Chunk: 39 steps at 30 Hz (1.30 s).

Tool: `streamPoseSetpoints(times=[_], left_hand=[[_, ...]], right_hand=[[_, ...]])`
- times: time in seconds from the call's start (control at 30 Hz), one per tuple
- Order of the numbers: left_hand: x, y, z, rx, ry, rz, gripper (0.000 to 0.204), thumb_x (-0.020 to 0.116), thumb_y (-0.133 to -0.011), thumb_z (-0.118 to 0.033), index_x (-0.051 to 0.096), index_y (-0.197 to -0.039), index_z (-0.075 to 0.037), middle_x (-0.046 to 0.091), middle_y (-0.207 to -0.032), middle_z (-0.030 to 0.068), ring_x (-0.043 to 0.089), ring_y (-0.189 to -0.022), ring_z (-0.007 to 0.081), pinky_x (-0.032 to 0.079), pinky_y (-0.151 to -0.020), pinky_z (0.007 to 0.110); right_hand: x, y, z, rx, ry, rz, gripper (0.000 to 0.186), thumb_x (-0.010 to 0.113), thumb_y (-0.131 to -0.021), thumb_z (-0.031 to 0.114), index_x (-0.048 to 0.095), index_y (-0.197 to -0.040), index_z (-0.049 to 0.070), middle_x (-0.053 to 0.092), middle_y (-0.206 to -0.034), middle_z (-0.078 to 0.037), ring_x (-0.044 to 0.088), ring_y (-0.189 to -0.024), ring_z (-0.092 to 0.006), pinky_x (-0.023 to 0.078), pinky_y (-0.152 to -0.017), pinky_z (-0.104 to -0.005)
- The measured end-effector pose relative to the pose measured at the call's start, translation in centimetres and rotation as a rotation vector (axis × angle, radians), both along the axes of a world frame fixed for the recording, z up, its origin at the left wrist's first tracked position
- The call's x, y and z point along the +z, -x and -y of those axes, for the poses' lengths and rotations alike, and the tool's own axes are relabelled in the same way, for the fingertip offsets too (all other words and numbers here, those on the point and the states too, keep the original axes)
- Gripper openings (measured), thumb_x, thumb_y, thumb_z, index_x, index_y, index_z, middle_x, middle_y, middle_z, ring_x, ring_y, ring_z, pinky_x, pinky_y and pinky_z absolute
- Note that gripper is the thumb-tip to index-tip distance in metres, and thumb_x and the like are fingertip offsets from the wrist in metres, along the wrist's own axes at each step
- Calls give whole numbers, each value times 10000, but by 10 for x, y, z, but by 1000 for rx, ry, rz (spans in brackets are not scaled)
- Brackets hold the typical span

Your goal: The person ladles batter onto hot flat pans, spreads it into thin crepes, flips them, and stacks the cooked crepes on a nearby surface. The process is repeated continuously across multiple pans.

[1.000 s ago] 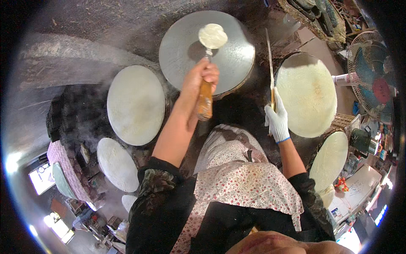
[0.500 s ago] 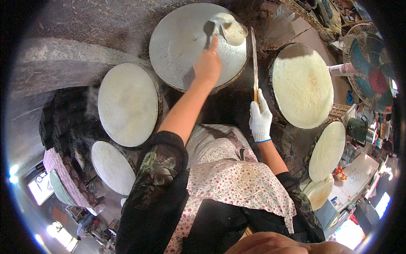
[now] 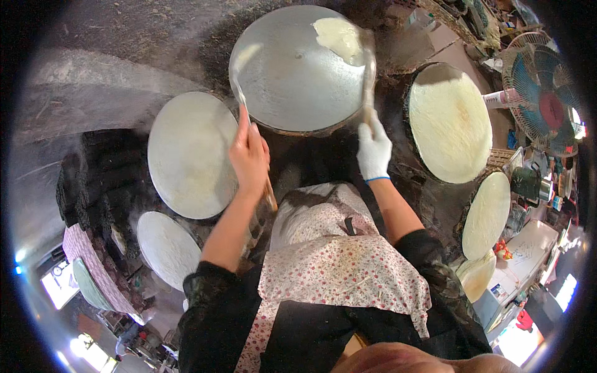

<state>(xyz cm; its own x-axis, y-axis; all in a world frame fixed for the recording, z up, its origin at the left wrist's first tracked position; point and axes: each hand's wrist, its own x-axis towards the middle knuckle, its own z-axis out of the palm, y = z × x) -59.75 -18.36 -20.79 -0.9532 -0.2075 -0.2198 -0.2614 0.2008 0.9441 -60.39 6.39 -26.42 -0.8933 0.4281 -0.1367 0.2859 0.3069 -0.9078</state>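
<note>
My bare left hand (image 3: 250,152) is closed on the wooden-handled ladle (image 3: 244,93), whose pale, motion-smeared head reaches over the left of the large round metal griddle (image 3: 289,93). A puddle of pale batter (image 3: 336,38) lies at the griddle's upper right. My right hand (image 3: 374,149), in a white glove, grips a long flat spreader (image 3: 369,84), blurred, along the griddle's right side. To either side are round griddles covered with pale, thin sheets, one at left (image 3: 189,155) and one at right (image 3: 449,124).
More coated rounds sit lower left (image 3: 168,252) and lower right (image 3: 485,214). A blue-bladed fan (image 3: 538,74) stands at far right, above pots (image 3: 528,183) and a white counter (image 3: 528,255). Dark, crusted surface surrounds the griddles. A pink cloth (image 3: 93,267) is at lower left.
The batter has left the ladle and lies on the griddle. My left hand has moved down and left with the ladle. The spreader has swung onto the griddle's right side.
</note>
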Motion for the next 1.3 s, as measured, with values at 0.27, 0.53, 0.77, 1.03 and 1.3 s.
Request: streamPoseSetpoints(times=[0.27, 0.53, 0.77, 1.03, 1.3], left_hand=[[20, -73, 0, -76, -151, 31, 510, 437, -1135, -122, 373, -1640, -91, 474, -623, -28, 396, -480, 33, 350, -428, 219], [30, -85, 10, -102, -240, -26, 511, 442, -1142, -127, 354, -1642, -67, 463, -627, -36, 386, -492, 32, 344, -444, 210], [42, -97, 23, -85, -215, -46, 522, 442, -1138, -126, 341, -1646, -62, 515, -650, -12, 409, -485, 34, 351, -445, 213], [41, -103, 21, -60, -145, -36, 521, 439, -1139, -134, 344, -1646, -65, 521, -663, -2, 431, -478, 47, 368, -435, 223], [45, -107, -4, 12, -186, 45, 541, 455, -1143, -165, 313, -1659, -81, 519, -672, 5, 445, -478, 60, 390, -428, 234]], right_hand=[[-7, 22, 11, -80, 133, 10, 480, 607, -1006, 260, 631, -1438, 52, 738, -1276, -209, 718, -1128, -203, 527, -964, -296], [-9, 37, 25, 45, -63, 23, 493, 622, -974, 288, 650, -1411, 60, 757, -1094, -226, 728, -956, -274, 553, -873, -368], [-11, 50, 29, 168, -92, 90, 473, 553, -983, 338, 658, -1400, 140, 718, -1144, -285, 711, -1048, -436, 540, -955, -466], [23, 53, 22, 118, -175, 287, 485, 511, -985, 335, 635, -1444, 239, 765, -1015, -231, 752, -916, -400, 580, -874, -433], [0, 76, -2, 38, -24, 122, 455, 565, -958, 409, 720, -1321, 182, 750, -1091, -244, 736, -989, -416, 575, -905, -470]])
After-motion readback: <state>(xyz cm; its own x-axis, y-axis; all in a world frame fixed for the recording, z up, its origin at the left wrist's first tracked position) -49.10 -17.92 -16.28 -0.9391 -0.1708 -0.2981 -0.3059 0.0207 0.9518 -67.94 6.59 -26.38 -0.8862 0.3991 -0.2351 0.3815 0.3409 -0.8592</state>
